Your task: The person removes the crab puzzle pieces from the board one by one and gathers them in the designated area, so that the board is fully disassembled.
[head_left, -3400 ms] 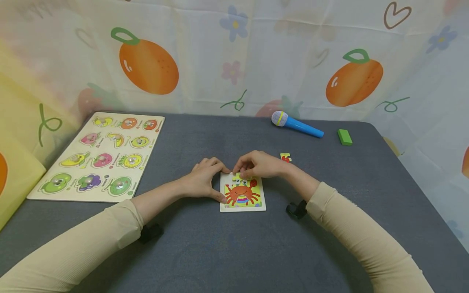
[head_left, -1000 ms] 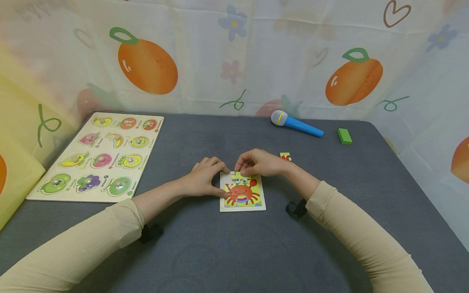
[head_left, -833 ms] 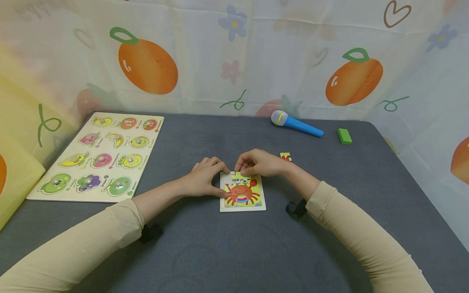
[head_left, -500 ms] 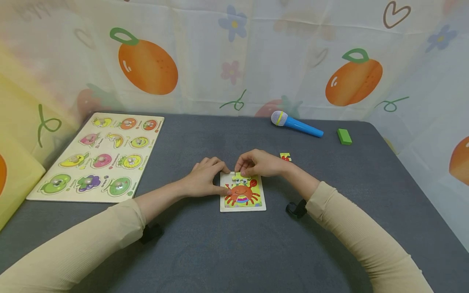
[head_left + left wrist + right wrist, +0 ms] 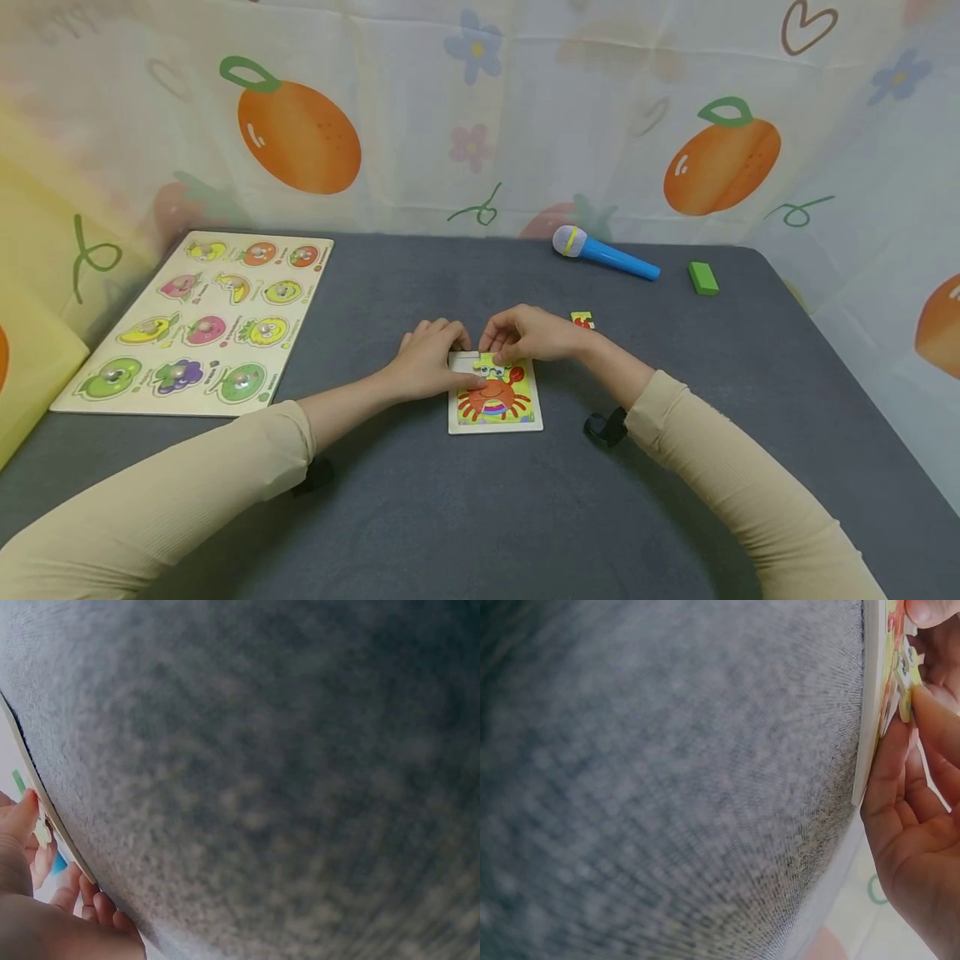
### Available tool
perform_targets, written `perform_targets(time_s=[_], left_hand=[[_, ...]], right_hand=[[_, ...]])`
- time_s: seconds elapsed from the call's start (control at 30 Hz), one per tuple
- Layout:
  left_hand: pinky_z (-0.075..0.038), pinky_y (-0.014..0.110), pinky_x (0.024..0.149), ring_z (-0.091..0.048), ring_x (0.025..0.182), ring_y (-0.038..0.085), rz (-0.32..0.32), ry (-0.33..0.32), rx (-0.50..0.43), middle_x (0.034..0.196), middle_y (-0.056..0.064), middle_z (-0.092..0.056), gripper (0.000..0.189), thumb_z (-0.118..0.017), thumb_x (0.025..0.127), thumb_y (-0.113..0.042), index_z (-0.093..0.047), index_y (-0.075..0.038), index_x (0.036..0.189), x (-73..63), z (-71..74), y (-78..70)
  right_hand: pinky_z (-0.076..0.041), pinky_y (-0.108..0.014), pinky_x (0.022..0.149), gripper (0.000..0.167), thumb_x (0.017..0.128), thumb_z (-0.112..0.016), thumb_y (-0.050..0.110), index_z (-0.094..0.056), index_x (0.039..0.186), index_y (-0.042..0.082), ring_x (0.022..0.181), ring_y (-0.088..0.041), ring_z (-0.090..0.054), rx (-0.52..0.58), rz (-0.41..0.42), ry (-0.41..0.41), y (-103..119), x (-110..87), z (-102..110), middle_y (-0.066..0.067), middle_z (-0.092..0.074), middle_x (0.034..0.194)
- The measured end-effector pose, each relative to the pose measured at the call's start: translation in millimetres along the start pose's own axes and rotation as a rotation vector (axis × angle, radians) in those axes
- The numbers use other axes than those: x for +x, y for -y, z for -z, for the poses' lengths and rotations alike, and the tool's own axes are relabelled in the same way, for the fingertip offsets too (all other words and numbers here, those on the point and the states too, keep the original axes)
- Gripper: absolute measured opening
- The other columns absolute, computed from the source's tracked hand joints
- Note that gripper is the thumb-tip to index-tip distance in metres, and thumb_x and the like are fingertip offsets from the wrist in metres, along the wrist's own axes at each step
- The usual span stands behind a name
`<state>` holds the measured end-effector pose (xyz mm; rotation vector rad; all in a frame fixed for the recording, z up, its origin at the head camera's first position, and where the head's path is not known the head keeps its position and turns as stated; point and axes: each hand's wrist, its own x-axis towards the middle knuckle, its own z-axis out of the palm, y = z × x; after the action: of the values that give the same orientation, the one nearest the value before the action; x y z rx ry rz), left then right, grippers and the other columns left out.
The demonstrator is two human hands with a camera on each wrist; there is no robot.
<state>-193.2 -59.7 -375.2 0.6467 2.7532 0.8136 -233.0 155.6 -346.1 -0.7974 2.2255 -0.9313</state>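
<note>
A small crab jigsaw puzzle (image 5: 501, 408) lies in its pale frame at the middle of the table. My left hand (image 5: 429, 362) holds it at the left, thumb on the crab's red body and fingers at the far-left corner. My right hand (image 5: 528, 335) pinches a yellow puzzle piece with eyes (image 5: 486, 364) at the frame's top edge. In the right wrist view, that eye piece (image 5: 906, 682) stands tilted up from the board, between thumb and fingers. Another puzzle piece (image 5: 582, 320), yellow and red, lies loose behind the right wrist.
A wooden fruit peg puzzle (image 5: 300, 321) lies at the left. Toward the back right are a blue toy microphone (image 5: 611, 257) and a green block (image 5: 702, 278). A fruit-printed cloth (image 5: 420, 108) hangs behind the grey table (image 5: 480, 517).
My left thumb has slid right and up, from the puzzle's left edge onto the crab's body. The right hand has shifted slightly back and now keeps its pinch on the eye piece.
</note>
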Motion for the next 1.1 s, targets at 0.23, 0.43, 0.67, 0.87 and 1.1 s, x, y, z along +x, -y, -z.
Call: perform_targets(time_s=[0.23, 0.43, 0.67, 0.87, 1.1], left_hand=[[-0.029, 0.038, 0.081, -0.045, 0.102, 0.025, 0.025, -0.018, -0.004, 0.106, 0.005, -0.057, 0.049, -0.081, 0.075, -0.050, -0.060, -0.017, 0.104, 0.0, -0.4, -0.5], [-0.028, 0.039, 0.081, -0.045, 0.101, 0.025, 0.038, -0.015, -0.004, 0.106, 0.004, -0.057, 0.047, -0.082, 0.074, -0.050, -0.061, -0.019, 0.102, 1.0, -0.7, -0.7], [-0.027, 0.037, 0.080, -0.045, 0.100, 0.025, 0.044, -0.006, -0.002, 0.107, 0.005, -0.057, 0.046, -0.082, 0.074, -0.051, -0.061, -0.020, 0.101, 1.4, -0.9, -1.1], [-0.026, 0.037, 0.079, -0.044, 0.099, 0.025, 0.042, -0.002, -0.002, 0.106, 0.005, -0.056, 0.046, -0.082, 0.074, -0.051, -0.060, -0.020, 0.101, 1.2, -0.9, -1.7], [-0.026, 0.037, 0.080, -0.043, 0.099, 0.024, 0.036, 0.000, 0.000, 0.107, 0.005, -0.056, 0.046, -0.081, 0.074, -0.051, -0.060, -0.021, 0.102, -0.3, -1.0, -1.9]], right_hand=[[-0.049, -0.024, 0.080, 0.023, 0.089, -0.067, 0.004, -0.067, 0.112, 0.002, 0.085, -0.013, -0.059, 0.002, 0.008, 0.001, -0.8, 0.8, 2.0, -0.010, -0.067, 0.098], [-0.048, -0.024, 0.079, 0.022, 0.090, -0.066, 0.005, -0.067, 0.112, 0.002, 0.085, -0.013, -0.058, -0.007, 0.008, -0.003, -0.4, 1.2, 2.2, -0.009, -0.066, 0.097], [-0.049, -0.024, 0.080, 0.022, 0.091, -0.065, 0.004, -0.067, 0.113, 0.002, 0.086, -0.013, -0.058, -0.003, 0.003, 0.000, 0.6, 0.3, 1.9, -0.010, -0.066, 0.098], [-0.048, -0.025, 0.081, 0.021, 0.093, -0.062, 0.003, -0.066, 0.114, 0.002, 0.088, -0.015, -0.057, 0.002, 0.002, -0.006, -2.3, 0.4, 1.7, -0.010, -0.065, 0.099], [-0.048, -0.026, 0.081, 0.021, 0.094, -0.062, 0.004, -0.065, 0.114, 0.002, 0.088, -0.015, -0.057, 0.019, 0.000, -0.010, -2.7, 0.4, 0.6, -0.011, -0.064, 0.100]])
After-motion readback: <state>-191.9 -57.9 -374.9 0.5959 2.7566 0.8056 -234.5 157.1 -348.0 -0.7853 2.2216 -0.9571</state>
